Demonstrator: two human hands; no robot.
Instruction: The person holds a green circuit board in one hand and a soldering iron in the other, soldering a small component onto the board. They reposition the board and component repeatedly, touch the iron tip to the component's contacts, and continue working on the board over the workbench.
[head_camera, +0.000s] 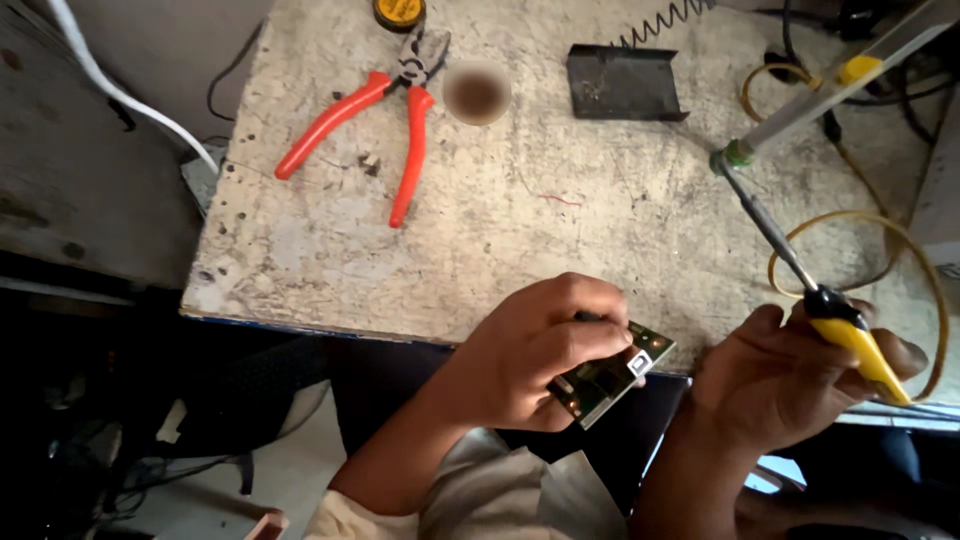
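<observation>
Left hand (530, 350) clamped on a small green circuit board (612, 375), fingers curled over its top edge, thumb underneath. Right hand (790, 385) closed around the yellow handle of a soldering iron (815, 295), just beside the left, the two hands near each other but not touching. Board held off the near edge of the worktable (480, 250), over the lap, tilted, long axis running from lower left up to upper right. Iron's shaft pointing up and left, away from the board, tip resting at a green-collared stand (735, 155) farther out on the table; handle end nearer the board than the tip. Right hand therefore the closer one to the iron's working end, left hand the nearer to the board. Beyond, red-handled pliers (385, 120) lying far left, well apart from both hands, and a dark bent metal plate (625, 85) at the far edge. Yellow wire loop (895, 235) curling at right.
</observation>
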